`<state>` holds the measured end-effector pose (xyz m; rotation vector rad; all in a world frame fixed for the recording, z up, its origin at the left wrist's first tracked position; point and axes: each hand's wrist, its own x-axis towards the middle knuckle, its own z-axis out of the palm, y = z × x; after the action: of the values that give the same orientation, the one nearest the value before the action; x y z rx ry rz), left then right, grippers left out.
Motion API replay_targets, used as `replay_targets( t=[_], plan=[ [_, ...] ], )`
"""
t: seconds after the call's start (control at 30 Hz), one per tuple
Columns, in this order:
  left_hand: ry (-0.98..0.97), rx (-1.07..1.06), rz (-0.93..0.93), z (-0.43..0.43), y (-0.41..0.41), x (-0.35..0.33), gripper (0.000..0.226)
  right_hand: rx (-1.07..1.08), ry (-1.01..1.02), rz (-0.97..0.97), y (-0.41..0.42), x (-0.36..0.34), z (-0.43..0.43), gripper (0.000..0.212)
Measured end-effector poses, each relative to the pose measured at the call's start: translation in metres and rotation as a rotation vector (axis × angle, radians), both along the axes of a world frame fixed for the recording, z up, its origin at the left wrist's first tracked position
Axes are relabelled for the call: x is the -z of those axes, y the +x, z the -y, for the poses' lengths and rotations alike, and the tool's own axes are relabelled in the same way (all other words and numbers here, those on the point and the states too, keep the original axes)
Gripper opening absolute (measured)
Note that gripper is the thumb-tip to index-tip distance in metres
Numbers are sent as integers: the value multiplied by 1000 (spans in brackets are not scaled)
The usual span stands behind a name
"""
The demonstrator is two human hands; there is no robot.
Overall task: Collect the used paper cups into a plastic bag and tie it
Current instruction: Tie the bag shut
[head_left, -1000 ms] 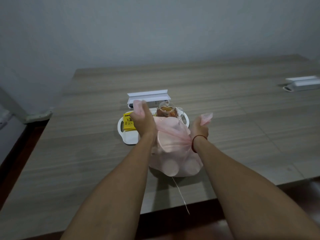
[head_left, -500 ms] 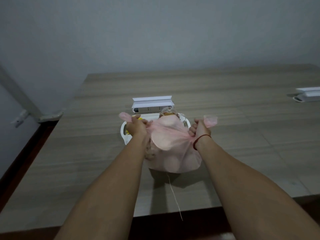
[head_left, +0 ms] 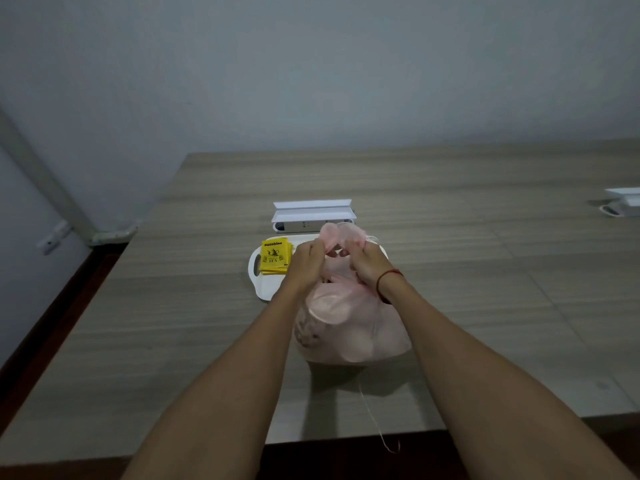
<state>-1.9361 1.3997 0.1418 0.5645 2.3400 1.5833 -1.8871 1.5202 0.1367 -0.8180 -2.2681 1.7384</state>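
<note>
A translucent pink plastic bag (head_left: 349, 330) stands on the wooden table (head_left: 173, 306) near its front edge, bulging with paper cups whose round shapes show through the film. My left hand (head_left: 306, 261) and my right hand (head_left: 367, 261) are close together above the bag. Each pinches one of the bag's pink handle loops (head_left: 341, 235), which stick up side by side past my fingers. A red cord circles my right wrist. A thin pink string (head_left: 375, 424) hangs from the bag over the table edge.
Behind the bag lies a white tray (head_left: 263, 282) with a yellow tea packet (head_left: 275, 256). A white box with a raised lid (head_left: 311, 214) sits further back. Another white box (head_left: 623, 202) is at the far right. The wall corner and floor lie to the left.
My hands were spread apart, pulling the two handles sideways. They have come together over the bag's middle with the handles raised. The yellow packet is uncovered.
</note>
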Motion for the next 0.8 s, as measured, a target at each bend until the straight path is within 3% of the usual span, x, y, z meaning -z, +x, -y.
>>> replay_targets(
  t=[0.1, 0.27, 0.37, 0.47, 0.57, 0.7, 0.8],
  plan=[
    [-10, 7, 27, 1, 0, -2, 50, 65, -49, -17, -2, -8, 3, 46],
    [14, -1, 81, 6, -1, -1, 39, 40, -3, 57, -4, 4, 5, 39],
    [83, -289, 223, 11, -7, -3, 39, 119, 21, 64, -1, 10, -1, 32],
    [118, -711, 286, 24, -17, 9, 40, 391, -220, -51, 7, 15, -8, 23],
    [19, -891, 242, 28, -10, 17, 38, 419, -329, -133, 5, 24, 1, 24],
    [-68, -931, 155, 26, -5, 16, 35, 407, -105, -152, -7, 35, 17, 29],
    [-132, -893, 16, 23, -7, 19, 34, 453, -92, -136, -9, 35, 23, 37]
  ],
)
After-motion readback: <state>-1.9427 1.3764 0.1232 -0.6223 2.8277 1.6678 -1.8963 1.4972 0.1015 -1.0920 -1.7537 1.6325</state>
